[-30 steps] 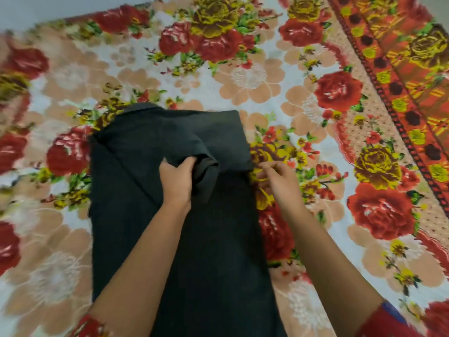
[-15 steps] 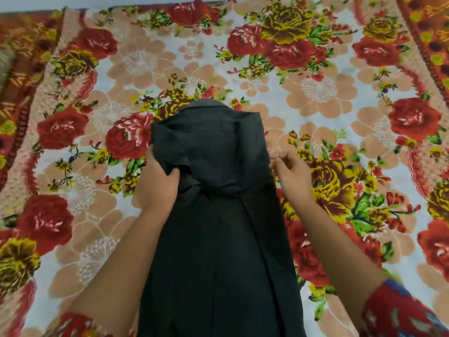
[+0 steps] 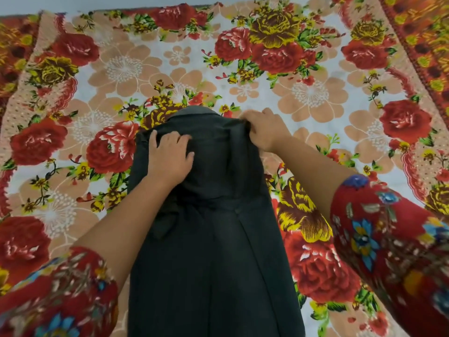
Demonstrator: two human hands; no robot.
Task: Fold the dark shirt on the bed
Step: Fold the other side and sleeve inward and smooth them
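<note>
The dark shirt (image 3: 218, 251) lies in the middle of the bed (image 3: 313, 93), folded into a long narrow panel that runs from the near edge of the view up to its collar at the far end. The cloth is charcoal, nearly black, matte and plain. A straight crease runs lengthwise down its lower half. A bunched fold of fabric sits on the left side about halfway up.

The left hand (image 3: 170, 152) rests flat on the upper left part of the shirt, with its fingers spread and pressing on the cloth. The right hand (image 3: 262, 127) is at the upper right corner. Its fingers are curled over the edge and pinch the fabric there.

The shirt's two long edges are fairly straight and widen slightly toward the viewer. The rounded collar end touches a yellow and brown flower in the print.

Broad stretches of the bedsheet (image 3: 121, 69) show to the left, to the right and beyond the collar. It has red roses, yellow blooms and peach flowers on white. An orange and red patterned border runs along the far right and far left. A pale strip shows past the sheet's far edge.

Both forearms come in from below, out of red floral sleeves (image 3: 388, 239).
</note>
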